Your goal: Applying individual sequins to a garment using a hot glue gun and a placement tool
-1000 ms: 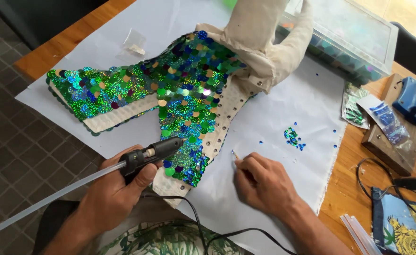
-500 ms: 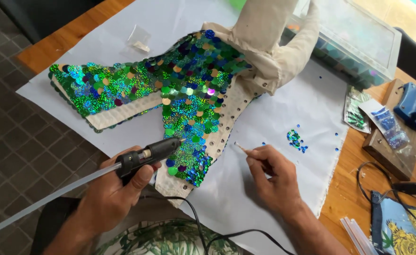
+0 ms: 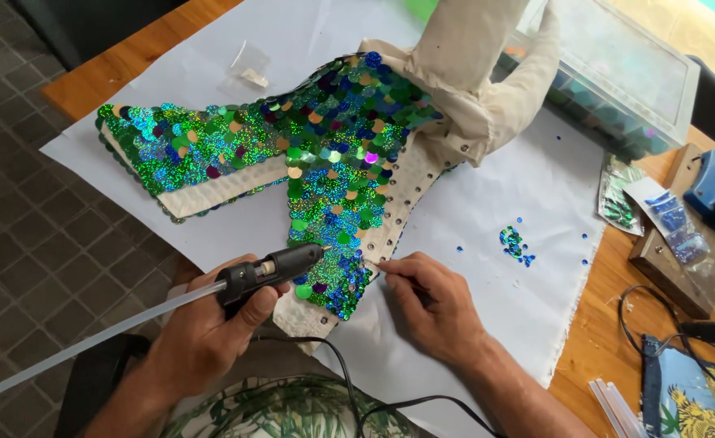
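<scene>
**Glue gun and thin stick meet at the edge of a sequinned boot**

A cream fabric boot (image 3: 455, 97) lies on its side on white paper (image 3: 528, 292) spread over a wooden table (image 3: 617, 341). Most of the boot's side is covered in overlapping round sequins in green, blue, purple and gold, holographic and glinting; the sole, the slumped upper shaft and a strip along the eyelet edge are bare cream cloth.

The left hand (image 3: 203, 337) has its grip closed around a black glue gun (image 3: 272, 268), a clear glue stick trailing out behind it and a black cord running off below. The nozzle points at the sequins near the boot's lower edge. The right hand (image 3: 434, 304) pinches a thin stick (image 3: 386, 266) between fingers and thumb, its tip touching the boot just beside the nozzle.

A small heap of loose sequins (image 3: 513, 242) lies on the paper to the right. Behind the boot stands a clear plastic box (image 3: 625, 81).
</scene>
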